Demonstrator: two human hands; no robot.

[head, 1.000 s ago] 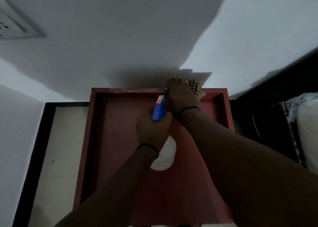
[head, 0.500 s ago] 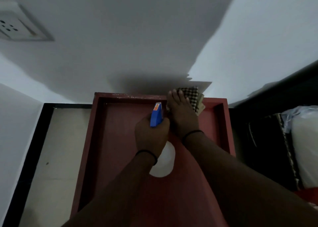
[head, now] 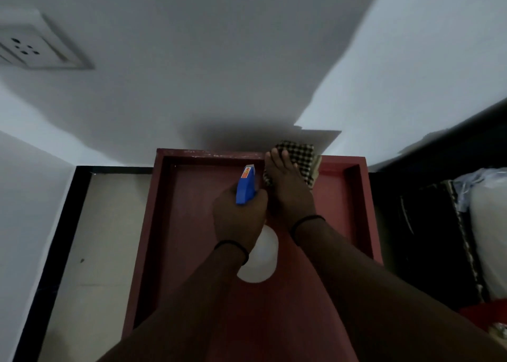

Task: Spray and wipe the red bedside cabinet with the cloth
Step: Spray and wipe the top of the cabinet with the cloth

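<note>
Red bedside cabinet top, both hands at its far edge
Left hand curls round the spray bottle, its blue head pointing at the far rim, wrist covering part of the white body. Just beyond, right hand lies flat, fingers straight, pressing the checked cloth over that rim by the wall

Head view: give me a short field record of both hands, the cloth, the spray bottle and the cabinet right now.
left hand: grips the spray bottle at its blue head, nozzle toward the wall
right hand: fingers straight, pressing the checked cloth
cloth position: on the far rim of the red cabinet, right of centre, by the wall
bottle body: white, showing under the left wrist
surface wetness: cannot tell
</note>
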